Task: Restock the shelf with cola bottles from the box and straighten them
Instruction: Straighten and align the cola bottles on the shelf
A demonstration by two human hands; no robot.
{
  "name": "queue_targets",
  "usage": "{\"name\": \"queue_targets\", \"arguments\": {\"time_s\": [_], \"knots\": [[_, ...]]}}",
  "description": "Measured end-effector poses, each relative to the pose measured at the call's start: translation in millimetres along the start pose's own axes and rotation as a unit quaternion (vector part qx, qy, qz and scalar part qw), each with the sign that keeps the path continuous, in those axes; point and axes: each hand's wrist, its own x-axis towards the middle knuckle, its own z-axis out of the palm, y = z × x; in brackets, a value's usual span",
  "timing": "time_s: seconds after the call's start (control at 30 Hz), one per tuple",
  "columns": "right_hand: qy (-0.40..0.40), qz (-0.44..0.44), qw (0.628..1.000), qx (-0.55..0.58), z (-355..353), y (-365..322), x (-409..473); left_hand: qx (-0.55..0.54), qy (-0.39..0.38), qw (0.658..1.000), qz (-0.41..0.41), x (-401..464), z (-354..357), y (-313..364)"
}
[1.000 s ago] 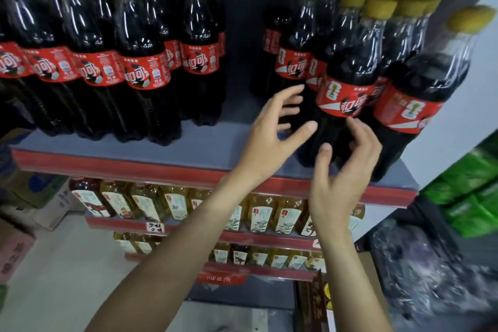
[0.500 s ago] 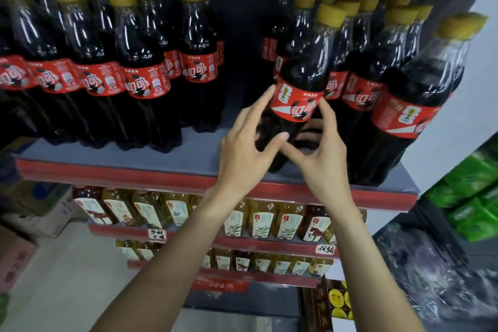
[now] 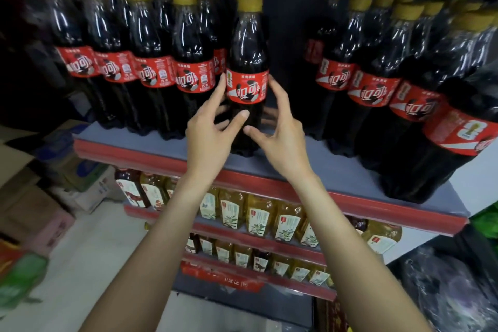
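I've got both hands on one cola bottle (image 3: 248, 67), upright on the shelf (image 3: 310, 170) front edge at 12 o'clock. Left hand (image 3: 208, 133) and right hand (image 3: 280, 137) fingers curled around its lower body. Bottle rows (image 3: 151, 62) at 10 and 2.

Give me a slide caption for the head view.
Both hands, left hand and right hand, hold a cola bottle upright on the shelf.

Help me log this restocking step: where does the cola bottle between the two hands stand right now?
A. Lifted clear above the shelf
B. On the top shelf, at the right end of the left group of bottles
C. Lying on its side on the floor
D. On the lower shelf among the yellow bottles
B: the cola bottle stands upright on the top shelf, left hand and right hand curled round it.
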Motion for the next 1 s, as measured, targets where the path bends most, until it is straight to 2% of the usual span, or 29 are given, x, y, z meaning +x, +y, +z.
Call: {"name": "queue_targets", "arguments": {"time_s": [0.1,0.17,0.43,0.53,0.63,0.7,0.77,0.83,0.9,1.0], "knots": [[0.016,-0.016,0.999,-0.029,12,-1,4,0.071,0.079,0.993,0.060,1,-2,-2],[0.023,-0.017,0.999,-0.038,18,-1,7,0.100,0.103,0.985,0.093,1,-2,-5],[0.040,-0.024,0.997,-0.063,29,-3,10,0.066,0.102,0.989,0.083,-2,-8,-9],[0.015,-0.029,0.998,-0.048,24,-3,7,0.086,0.138,0.982,0.096,-5,-2,-4],[0.021,-0.046,0.998,-0.042,7,-2,-6,0.062,0.184,0.964,0.182,-12,8,6],[0.066,-0.061,0.995,-0.050,-11,3,-19,0.032,0.163,0.948,0.273,-17,19,14],[0.118,-0.052,0.990,-0.053,-29,10,-34,-0.001,0.112,0.942,0.315,-19,35,22],[0.160,-0.032,0.985,-0.065,-43,18,-44,-0.031,0.054,0.959,0.276,-13,56,26],[0.179,-0.013,0.980,-0.088,-53,26,-48,-0.049,-0.008,0.983,0.179,0,77,28],[0.157,0.024,0.982,-0.105,-62,32,-49,-0.040,-0.094,0.993,0.055,25,105,20]]}}
